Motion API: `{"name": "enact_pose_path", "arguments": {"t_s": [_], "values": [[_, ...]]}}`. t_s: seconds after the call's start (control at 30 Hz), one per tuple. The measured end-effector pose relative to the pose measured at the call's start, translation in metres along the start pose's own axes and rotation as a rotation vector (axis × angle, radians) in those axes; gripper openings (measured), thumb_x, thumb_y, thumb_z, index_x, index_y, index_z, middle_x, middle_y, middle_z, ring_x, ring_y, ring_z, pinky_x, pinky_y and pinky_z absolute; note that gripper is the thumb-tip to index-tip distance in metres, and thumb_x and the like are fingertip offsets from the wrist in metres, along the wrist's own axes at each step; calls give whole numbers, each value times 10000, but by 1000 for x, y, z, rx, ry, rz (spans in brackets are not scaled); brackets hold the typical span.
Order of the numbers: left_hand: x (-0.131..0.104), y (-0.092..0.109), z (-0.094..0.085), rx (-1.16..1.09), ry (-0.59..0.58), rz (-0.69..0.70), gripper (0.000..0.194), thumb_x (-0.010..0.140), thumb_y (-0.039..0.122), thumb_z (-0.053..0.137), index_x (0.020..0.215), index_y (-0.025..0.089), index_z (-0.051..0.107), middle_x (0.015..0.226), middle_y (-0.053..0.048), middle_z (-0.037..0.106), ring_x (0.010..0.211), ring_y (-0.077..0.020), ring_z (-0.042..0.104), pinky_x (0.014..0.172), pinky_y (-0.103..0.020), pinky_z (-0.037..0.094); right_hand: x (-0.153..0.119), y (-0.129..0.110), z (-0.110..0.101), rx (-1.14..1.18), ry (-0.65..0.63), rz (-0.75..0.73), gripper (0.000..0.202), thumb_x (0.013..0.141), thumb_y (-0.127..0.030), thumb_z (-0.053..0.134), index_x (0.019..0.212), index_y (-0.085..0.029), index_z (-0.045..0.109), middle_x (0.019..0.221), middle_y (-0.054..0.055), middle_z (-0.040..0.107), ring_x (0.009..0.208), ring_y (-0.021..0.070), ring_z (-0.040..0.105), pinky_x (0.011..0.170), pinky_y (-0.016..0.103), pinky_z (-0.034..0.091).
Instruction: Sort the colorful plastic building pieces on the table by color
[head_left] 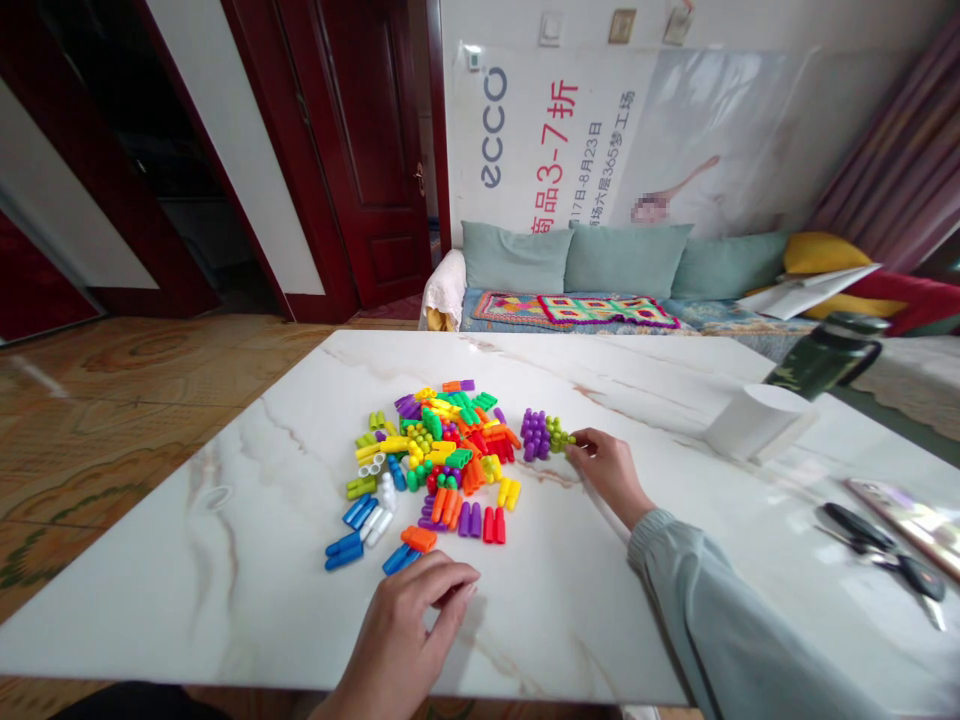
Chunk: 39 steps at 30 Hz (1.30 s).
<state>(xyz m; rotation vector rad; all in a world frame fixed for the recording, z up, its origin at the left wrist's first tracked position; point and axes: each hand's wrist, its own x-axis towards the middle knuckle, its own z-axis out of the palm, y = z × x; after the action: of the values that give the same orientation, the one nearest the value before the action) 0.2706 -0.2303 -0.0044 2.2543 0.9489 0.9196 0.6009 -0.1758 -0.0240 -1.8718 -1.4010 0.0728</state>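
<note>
A heap of bright plastic toy pieces (442, 440) lies on the white marbled table (285, 610). They are finger-shaped twin tubes and knobbly clusters in several colours. Right of the heap, a cluster of purple knobbly pieces (535, 435) sits against lime-green knobbly pieces (556, 434). My right hand (609, 468) pinches the right end of the lime-green ones between thumb and fingertips. Close to the table's front edge, my left hand (412, 625) has curled fingers with the thumb near the forefinger, and nothing shows in it. Orange and blue twin tubes (418, 540) lie just beyond it.
To the right stand a white paper roll (757, 420) and a dark green camouflage flask (826, 355). Keys (885, 555) and a phone (911, 515) lie near the right edge. Beyond the table is a sofa with green cushions (626, 260).
</note>
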Motion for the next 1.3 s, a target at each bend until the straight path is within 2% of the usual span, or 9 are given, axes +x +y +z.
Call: {"name": "enact_pose_path", "arguments": {"t_s": [0.3, 0.53, 0.87, 1.0, 1.1, 1.2, 1.3], "values": [[1, 1, -1, -16, -4, -11, 141, 866, 179, 596, 889, 226, 727, 799, -44, 724, 715, -170, 683, 677, -219, 529, 1, 0, 2, 9, -5, 6, 289, 729, -356, 551, 838, -152, 724, 755, 84, 730, 629, 182, 618, 628, 290, 455], [-1, -1, 1, 26, -28, 15, 136, 884, 182, 578, 894, 212, 711, 796, -36, 716, 713, -153, 681, 670, -205, 530, 2, 2, 3, 16, 16, -4, 284, 731, -353, 542, 828, -155, 721, 779, 89, 734, 645, 184, 624, 634, 288, 456], [-4, -5, 4, 29, 2, 80, 155, 901, 163, 541, 901, 213, 688, 790, -16, 702, 696, -134, 673, 654, -211, 539, 3, 3, 7, 34, 42, -1, 225, 706, -335, 575, 790, -176, 710, 741, 65, 730, 622, 179, 629, 622, 285, 466], [-2, -7, 0, 41, 14, 92, 154, 897, 163, 547, 914, 215, 690, 807, -15, 712, 702, -131, 678, 653, -202, 539, 4, 2, 3, 45, 62, 7, 259, 709, -347, 587, 857, -163, 694, 804, 75, 726, 607, 168, 625, 624, 294, 476], [4, -12, -10, 69, 78, 97, 147, 890, 172, 560, 917, 212, 699, 828, -18, 723, 725, -134, 686, 665, -198, 539, 1, -10, -5, 74, 151, 9, 358, 739, -374, 596, 1010, -147, 656, 964, 100, 707, 603, 147, 612, 648, 308, 488], [11, -22, -25, 124, 153, 25, 149, 893, 209, 564, 906, 212, 712, 872, -29, 728, 782, -153, 690, 709, -220, 542, -15, -40, -11, 171, 199, -27, 336, 799, -375, 584, 1057, -163, 629, 945, 73, 693, 607, 137, 596, 614, 286, 485], [15, -32, -38, 180, 129, -100, 166, 888, 238, 560, 930, 207, 717, 918, -41, 721, 784, -166, 685, 700, -241, 546, -45, -74, -6, 206, -1, -140, 211, 842, -316, 556, 978, -184, 650, 869, 49, 685, 610, 135, 582, 580, 263, 469]]}}
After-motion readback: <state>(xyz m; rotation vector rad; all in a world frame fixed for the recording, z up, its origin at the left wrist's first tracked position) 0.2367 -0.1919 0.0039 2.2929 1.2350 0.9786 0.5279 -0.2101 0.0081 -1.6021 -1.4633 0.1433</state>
